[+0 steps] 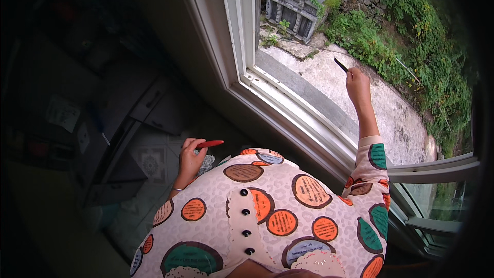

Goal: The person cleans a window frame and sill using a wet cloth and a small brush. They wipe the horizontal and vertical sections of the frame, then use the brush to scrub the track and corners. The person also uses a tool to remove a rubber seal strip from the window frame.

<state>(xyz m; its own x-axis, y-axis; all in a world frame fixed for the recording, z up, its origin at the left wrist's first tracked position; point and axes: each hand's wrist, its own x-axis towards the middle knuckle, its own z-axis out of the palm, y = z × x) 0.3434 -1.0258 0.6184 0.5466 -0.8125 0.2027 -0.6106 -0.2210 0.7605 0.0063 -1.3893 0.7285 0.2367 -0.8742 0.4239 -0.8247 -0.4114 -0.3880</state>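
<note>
My right hand (358,84) reaches out through the window opening, its fingers closed on a slim dark pointed object (340,64) that looks like a small knife blade. Its handle is hidden in my fist. Indoors, lower down and to the left, my left hand (189,159) grips a red tapered object (211,143), with the narrow end towards the window. Whether this is a sheath, a handle or something else cannot be told. Between the hands runs the white window sill (293,96) with its sliding track.
A dark desk with drawers (148,102) stands on the left over patterned floor tiles (150,162). Papers (63,112) lie on it. Outside are a concrete ledge (397,123), a carved grey stone structure (295,5) and a leafy bank (428,54). A window rail (432,168) crosses at right.
</note>
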